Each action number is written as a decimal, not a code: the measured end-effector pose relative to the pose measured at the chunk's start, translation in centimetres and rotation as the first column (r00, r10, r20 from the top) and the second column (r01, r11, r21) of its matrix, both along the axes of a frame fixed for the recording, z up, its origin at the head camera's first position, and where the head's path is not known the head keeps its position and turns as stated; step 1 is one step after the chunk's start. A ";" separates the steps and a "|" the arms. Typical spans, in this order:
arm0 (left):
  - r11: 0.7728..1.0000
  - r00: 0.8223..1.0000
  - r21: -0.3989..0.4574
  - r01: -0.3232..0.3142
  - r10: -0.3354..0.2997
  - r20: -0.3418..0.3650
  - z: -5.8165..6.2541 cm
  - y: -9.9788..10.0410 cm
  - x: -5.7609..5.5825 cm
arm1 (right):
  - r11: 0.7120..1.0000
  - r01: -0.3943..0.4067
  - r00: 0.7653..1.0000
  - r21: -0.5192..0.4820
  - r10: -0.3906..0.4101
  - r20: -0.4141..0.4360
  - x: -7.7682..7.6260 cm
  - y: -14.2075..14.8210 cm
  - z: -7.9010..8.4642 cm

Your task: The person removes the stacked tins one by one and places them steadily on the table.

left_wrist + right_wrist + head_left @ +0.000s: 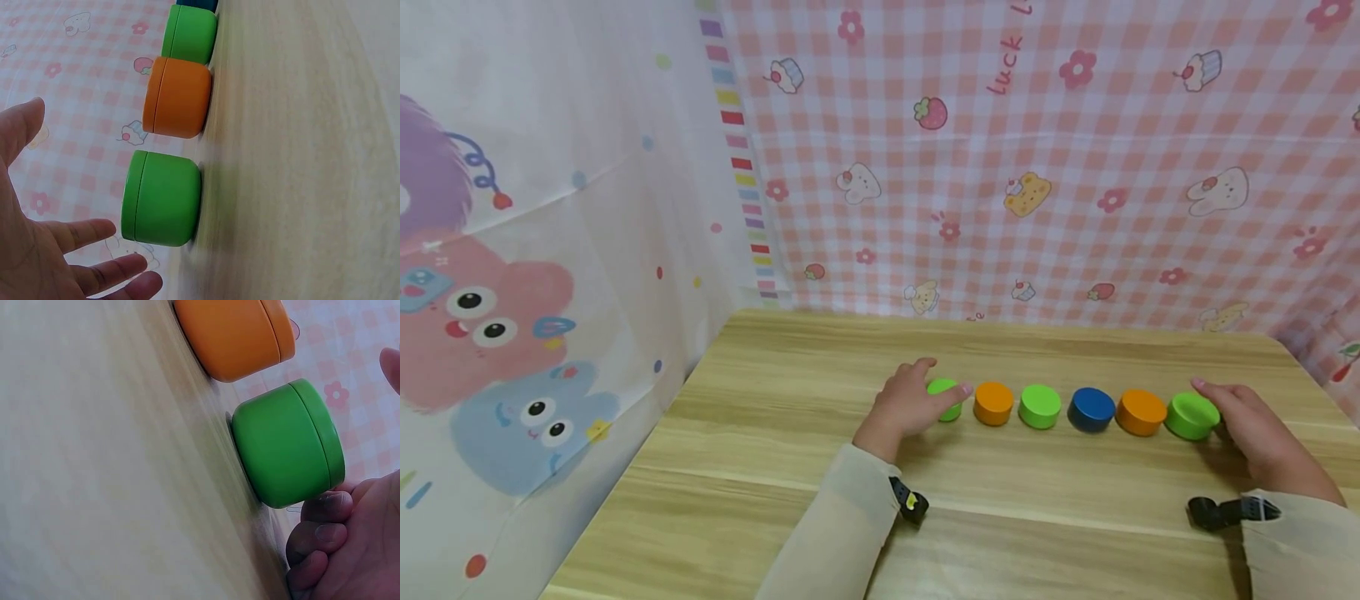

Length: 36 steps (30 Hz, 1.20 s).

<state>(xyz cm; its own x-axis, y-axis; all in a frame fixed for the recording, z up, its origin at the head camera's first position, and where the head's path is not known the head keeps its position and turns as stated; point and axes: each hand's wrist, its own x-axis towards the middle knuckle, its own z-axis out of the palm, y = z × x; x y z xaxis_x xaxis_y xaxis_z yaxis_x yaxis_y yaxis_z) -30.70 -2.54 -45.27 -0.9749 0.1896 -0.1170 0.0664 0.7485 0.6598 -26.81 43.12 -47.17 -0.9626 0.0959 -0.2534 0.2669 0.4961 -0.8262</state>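
Six-in-a-row counting aside, several small round lidded containers stand in a line on the wooden table [1000, 517]. My left hand [904, 407] is beside the leftmost green container [164, 200], its fingers spread and apart from the container in the left wrist view. At the other end, my right hand [1262, 433] is beside the rightmost green container [284, 447]. Its fingers [319, 540] bend loosely against or very near the container's side, while its thumb stays off it. Between them stand an orange [993, 404], a green [1040, 407], a blue [1091, 410] and another orange container [1142, 412].
A pink checked cloth [970, 158] hangs behind the table's far edge. On the left hangs a white cloth [617, 250] with cartoon figures. Black straps with small devices [1213, 512] are at both sleeve cuffs.
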 end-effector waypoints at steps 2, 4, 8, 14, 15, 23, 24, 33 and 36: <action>1.000 1.000 0.000 -0.001 0.001 0.001 0.0 0.0 0.0 | 1.000 -0.002 1.000 0.001 0.002 -0.003 0.0 0.1 0.0; 1.000 1.000 0.000 0.000 0.000 0.002 0.0 0.0 0.0 | 1.000 -0.003 1.000 0.000 0.003 -0.005 -0.1 0.2 0.0; 1.000 1.000 0.006 0.001 -0.001 -0.001 0.0 0.1 0.0 | 1.000 -0.005 1.000 -0.001 0.005 -0.015 -0.1 0.2 -0.1; 1.000 1.000 0.013 -0.002 0.002 0.000 0.0 0.1 -0.1 | 1.000 -0.012 1.000 0.005 0.012 -0.029 -0.1 0.1 -0.2; 1.000 1.000 0.013 -0.002 0.002 -0.001 0.0 0.1 -0.1 | 1.000 -0.011 1.000 0.007 0.012 -0.029 -0.1 0.1 -0.1; 0.998 1.000 0.066 -0.020 0.019 0.010 -0.7 -0.3 -0.3 | 0.999 -0.017 1.000 0.035 0.018 -0.020 0.0 0.2 -0.1; 0.996 0.999 0.084 -0.030 0.029 0.014 -0.8 -0.3 -0.4 | 0.999 -0.020 0.999 0.044 0.022 -0.025 0.1 0.2 -0.1; 0.986 0.998 0.158 -0.058 0.059 0.000 -0.8 -1.2 -0.5 | 0.999 0.015 0.997 0.030 -0.013 -0.076 0.1 0.1 -0.7; 0.987 0.999 0.157 -0.045 0.048 -0.013 -0.4 -1.7 0.0 | 0.998 0.068 0.990 -0.001 -0.068 -0.126 0.5 -0.9 -0.3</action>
